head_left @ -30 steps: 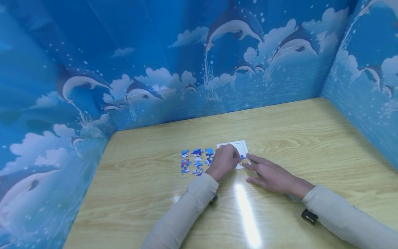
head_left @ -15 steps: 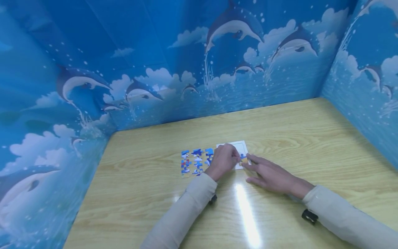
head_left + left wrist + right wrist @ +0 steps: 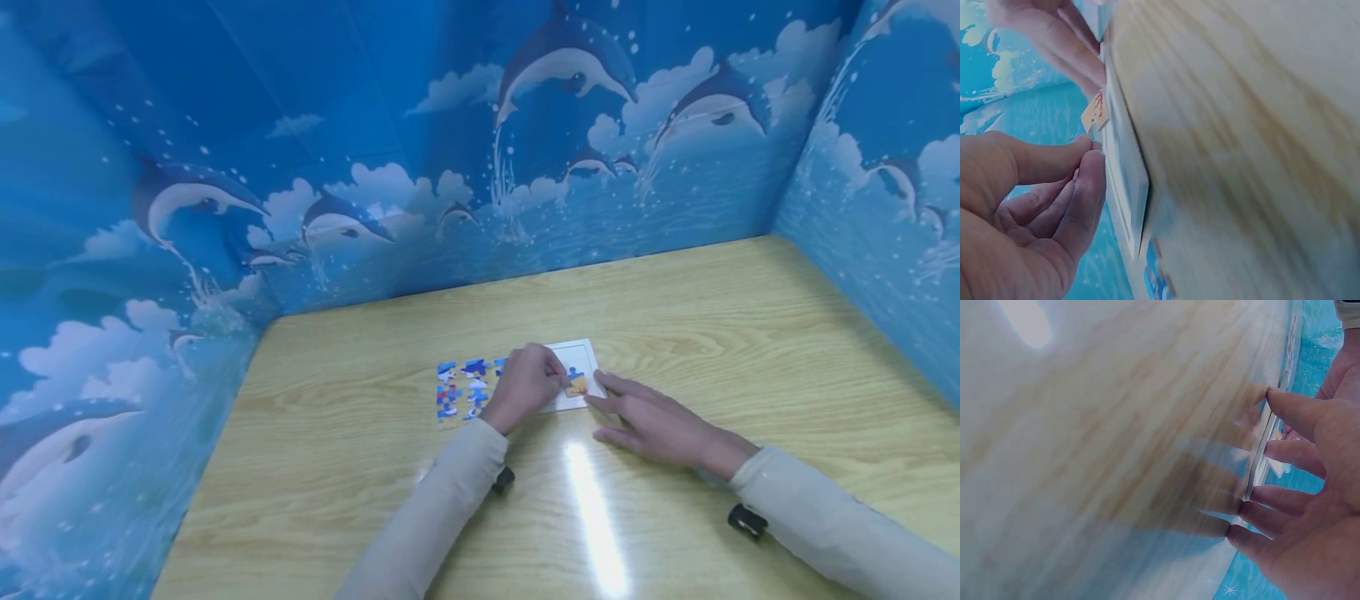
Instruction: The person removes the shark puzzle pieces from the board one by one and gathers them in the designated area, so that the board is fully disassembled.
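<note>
Between thumb and index finger, my left hand (image 3: 522, 386) pinches the edge of a small puzzle piece (image 3: 576, 383). The piece is sandy orange with a red pattern and a blue tab; in the left wrist view the orange piece (image 3: 1095, 114) tilts up over the white puzzle tray (image 3: 1124, 169). My right hand (image 3: 652, 421) lies with spread, fairly straight fingers at the right edge of the tray (image 3: 573, 354). In the right wrist view its fingertips (image 3: 1272, 400) rest along that edge and the tabletop. The left hand hides the left part of the tray.
Several loose blue, white and red puzzle pieces (image 3: 477, 387) lie in columns left of the tray, partly behind the left hand. The wood-grain table (image 3: 337, 467) ends at a dolphin-print backdrop (image 3: 420, 217). A bright reflection runs across the tabletop.
My left hand has moved left, taking the orange puzzle piece from the tray's lower right corner toward the lower middle. The right hand stays put.
</note>
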A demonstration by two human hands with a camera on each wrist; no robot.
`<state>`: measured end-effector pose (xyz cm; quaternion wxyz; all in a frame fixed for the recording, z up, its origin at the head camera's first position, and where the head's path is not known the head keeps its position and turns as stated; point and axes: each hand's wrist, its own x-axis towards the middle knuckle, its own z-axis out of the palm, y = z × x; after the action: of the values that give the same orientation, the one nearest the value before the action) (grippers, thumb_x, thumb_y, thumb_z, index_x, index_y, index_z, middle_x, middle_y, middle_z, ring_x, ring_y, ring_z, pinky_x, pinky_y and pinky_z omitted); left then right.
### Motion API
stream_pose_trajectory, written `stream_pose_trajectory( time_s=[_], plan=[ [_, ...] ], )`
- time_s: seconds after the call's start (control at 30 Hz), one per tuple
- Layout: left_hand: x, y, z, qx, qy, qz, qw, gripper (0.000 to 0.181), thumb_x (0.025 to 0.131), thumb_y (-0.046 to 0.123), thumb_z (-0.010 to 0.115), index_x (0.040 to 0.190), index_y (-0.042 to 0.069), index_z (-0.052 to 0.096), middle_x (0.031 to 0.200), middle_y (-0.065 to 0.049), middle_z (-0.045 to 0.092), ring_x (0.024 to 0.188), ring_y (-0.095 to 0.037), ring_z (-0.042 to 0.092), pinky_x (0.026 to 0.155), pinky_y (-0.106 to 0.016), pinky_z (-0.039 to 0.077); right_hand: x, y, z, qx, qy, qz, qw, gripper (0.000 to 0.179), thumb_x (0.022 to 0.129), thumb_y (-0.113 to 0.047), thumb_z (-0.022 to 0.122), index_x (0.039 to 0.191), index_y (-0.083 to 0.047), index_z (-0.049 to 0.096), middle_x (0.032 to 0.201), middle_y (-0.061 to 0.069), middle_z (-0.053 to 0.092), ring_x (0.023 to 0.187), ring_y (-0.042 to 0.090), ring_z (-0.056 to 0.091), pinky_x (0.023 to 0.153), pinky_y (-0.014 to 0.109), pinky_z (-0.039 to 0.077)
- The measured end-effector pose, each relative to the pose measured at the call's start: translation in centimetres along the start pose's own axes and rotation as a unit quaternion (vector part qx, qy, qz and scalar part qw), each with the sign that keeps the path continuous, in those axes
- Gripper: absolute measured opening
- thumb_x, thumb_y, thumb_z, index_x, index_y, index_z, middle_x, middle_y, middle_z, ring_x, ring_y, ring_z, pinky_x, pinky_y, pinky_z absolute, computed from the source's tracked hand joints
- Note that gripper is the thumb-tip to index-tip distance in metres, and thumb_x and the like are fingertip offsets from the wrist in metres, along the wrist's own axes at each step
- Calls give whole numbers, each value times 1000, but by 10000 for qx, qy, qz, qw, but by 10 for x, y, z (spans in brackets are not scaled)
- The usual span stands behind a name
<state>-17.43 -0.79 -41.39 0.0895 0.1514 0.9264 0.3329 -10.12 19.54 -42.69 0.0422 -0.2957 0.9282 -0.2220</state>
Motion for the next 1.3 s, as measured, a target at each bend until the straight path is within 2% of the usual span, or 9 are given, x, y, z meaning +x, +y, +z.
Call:
stream_pose_trajectory(
  time_s=[0.5,0.77,0.87,1.1,1.3],
  plan=[
    [-18,-24,-33,-19,182,-284,9994,5,85,7,79,84,11,76,74,4,66,69,-12,60,65,-25,51,1,0,2,-72,-13,102,9999,52,94,-26,72,134,4,59,150,36,38,136,51,41,108,60,37],
    [-28,-35,-41,173,295,-354,9988,6,85,8,80,83,11,75,72,5,66,66,-11,60,62,-25,50,1,1,4,-57,29,80,9999,54,93,-27,73,135,5,59,151,35,37,138,49,40,110,59,35],
    [-32,-39,-44,241,268,-411,9985,6,86,9,80,84,12,76,73,5,65,67,-11,60,62,-26,51,1,2,4,-45,24,88,9999,54,94,-27,73,135,5,58,151,35,37,139,49,39,110,59,35],
    [-43,-51,-49,234,188,-309,9991,6,83,7,80,82,10,75,72,4,64,68,-12,59,64,-27,50,0,1,4,-31,41,39,10000,53,95,-27,72,135,5,59,150,35,37,138,50,39,110,60,35],
    [-48,-56,-50,303,120,-441,9985,9,82,8,83,82,12,75,74,5,64,68,-11,58,63,-26,50,1,1,4,-25,0,111,9999,55,95,-28,72,136,6,58,151,34,36,140,49,38,111,59,35]
  ],
)
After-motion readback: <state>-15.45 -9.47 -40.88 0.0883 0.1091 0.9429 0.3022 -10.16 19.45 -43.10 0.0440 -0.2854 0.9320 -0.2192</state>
